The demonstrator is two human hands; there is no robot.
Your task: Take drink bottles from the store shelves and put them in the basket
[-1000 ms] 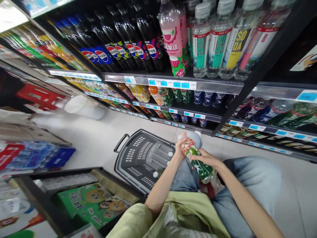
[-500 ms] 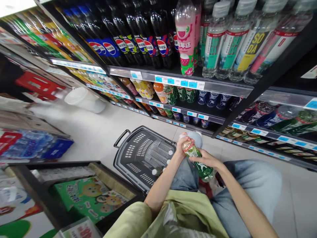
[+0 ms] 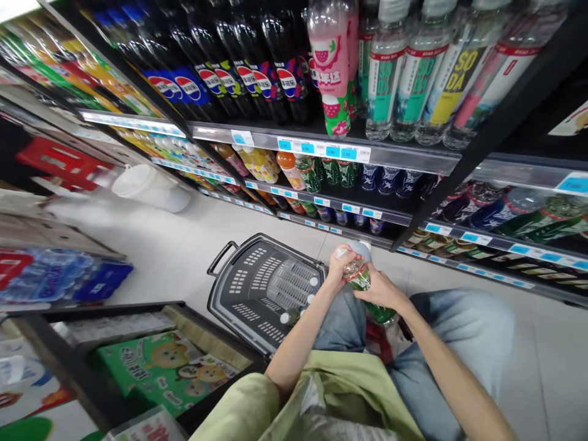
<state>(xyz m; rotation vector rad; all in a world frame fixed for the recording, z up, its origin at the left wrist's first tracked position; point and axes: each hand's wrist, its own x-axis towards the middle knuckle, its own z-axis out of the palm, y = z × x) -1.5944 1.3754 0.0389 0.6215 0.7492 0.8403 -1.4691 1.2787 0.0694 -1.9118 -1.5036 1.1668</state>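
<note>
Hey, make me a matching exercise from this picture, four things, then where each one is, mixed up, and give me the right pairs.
Things
1. Nearest green-labelled plastic bottle
2. Dark grey plastic basket
3. Front pink-labelled plastic bottle
4. White round plastic bucket

Places
A. Between dark cola bottles and clear SODA bottles
B. On the pale tiled floor, farther away
C. Held by left hand and right hand
D. On that floor, nearer, with white-capped bottles inside

Pairs: 1-C, 2-D, 3-A, 4-B
</note>
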